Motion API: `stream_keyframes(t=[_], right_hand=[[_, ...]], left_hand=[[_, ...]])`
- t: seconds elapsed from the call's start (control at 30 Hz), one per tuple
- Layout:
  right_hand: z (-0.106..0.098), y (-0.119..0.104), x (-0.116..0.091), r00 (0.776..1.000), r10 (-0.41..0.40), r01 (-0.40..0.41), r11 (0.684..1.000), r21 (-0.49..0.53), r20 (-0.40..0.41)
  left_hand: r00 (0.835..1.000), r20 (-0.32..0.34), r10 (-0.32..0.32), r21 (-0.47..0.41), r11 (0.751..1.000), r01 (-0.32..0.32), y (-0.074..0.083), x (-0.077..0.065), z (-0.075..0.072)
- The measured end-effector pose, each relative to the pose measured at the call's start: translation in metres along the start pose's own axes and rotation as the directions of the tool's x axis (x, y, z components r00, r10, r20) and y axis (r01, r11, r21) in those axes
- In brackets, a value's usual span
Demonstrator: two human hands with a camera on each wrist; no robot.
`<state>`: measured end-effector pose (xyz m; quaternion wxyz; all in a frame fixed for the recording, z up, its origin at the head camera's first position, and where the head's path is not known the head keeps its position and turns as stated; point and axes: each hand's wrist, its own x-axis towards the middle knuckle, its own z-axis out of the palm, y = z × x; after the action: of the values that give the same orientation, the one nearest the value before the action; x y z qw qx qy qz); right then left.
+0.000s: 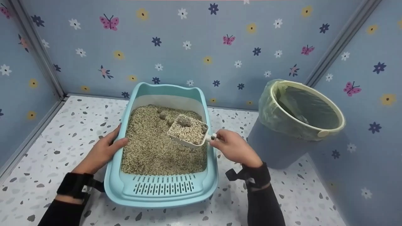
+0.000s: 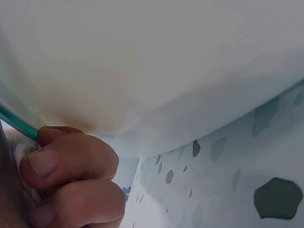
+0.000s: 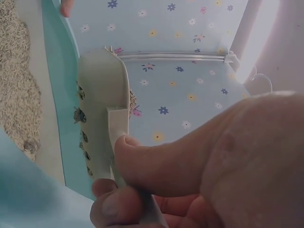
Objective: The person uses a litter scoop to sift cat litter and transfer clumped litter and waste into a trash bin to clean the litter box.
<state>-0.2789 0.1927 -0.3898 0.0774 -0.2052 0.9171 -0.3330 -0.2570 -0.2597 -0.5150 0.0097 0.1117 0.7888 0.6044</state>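
A light blue litter box (image 1: 114,175) filled with tan pellet litter (image 1: 157,150) stands in the middle of the head view. With thumb on top and fingers curled under, my left hand (image 1: 103,149) grips its left rim; the left wrist view shows the curled fingers (image 2: 80,161) by the box's white outer wall (image 2: 142,61). My right hand (image 1: 235,146) holds a white litter scoop (image 1: 188,144) by its short handle, above the box's right side. Pale pellets and a dark grey clump (image 1: 185,121) lie in the scoop. Litter bits poke through holes on the scoop's underside in the right wrist view.
To the right stands a tall bin (image 1: 270,147) with a cream rim ring (image 1: 339,121) and a pale green bag (image 1: 267,106) over its edge. Blue flowered panels (image 1: 188,62) enclose the speckled white floor (image 1: 232,201) at the back and sides. Darker clumps (image 1: 162,115) sit at the litter's far end.
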Motion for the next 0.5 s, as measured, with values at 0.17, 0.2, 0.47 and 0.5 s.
stream_keyframes(t=[0.17,0.2,0.47,0.5], right_hand=[[-0.002,0.000,-0.004,1.000,0.014,-0.015,1.000,-0.010,-0.022],[0.000,-0.002,-0.003,1.000,0.010,-0.011,1.000,-0.010,-0.024],[0.015,-0.009,0.011,1.000,0.009,-0.009,1.000,0.012,0.017],[0.012,-0.007,0.008,0.999,0.016,-0.017,1.000,0.008,0.027]], left_hand=[[1.000,0.012,0.003,-0.016,1.000,-0.002,-0.001,0.002,0.001],[1.000,0.014,0.000,-0.016,1.000,0.000,0.000,0.002,0.001],[1.000,0.007,-0.021,-0.018,1.000,0.021,0.001,0.001,-0.002],[1.000,0.010,-0.019,-0.020,1.000,0.020,0.001,0.002,-0.001]])
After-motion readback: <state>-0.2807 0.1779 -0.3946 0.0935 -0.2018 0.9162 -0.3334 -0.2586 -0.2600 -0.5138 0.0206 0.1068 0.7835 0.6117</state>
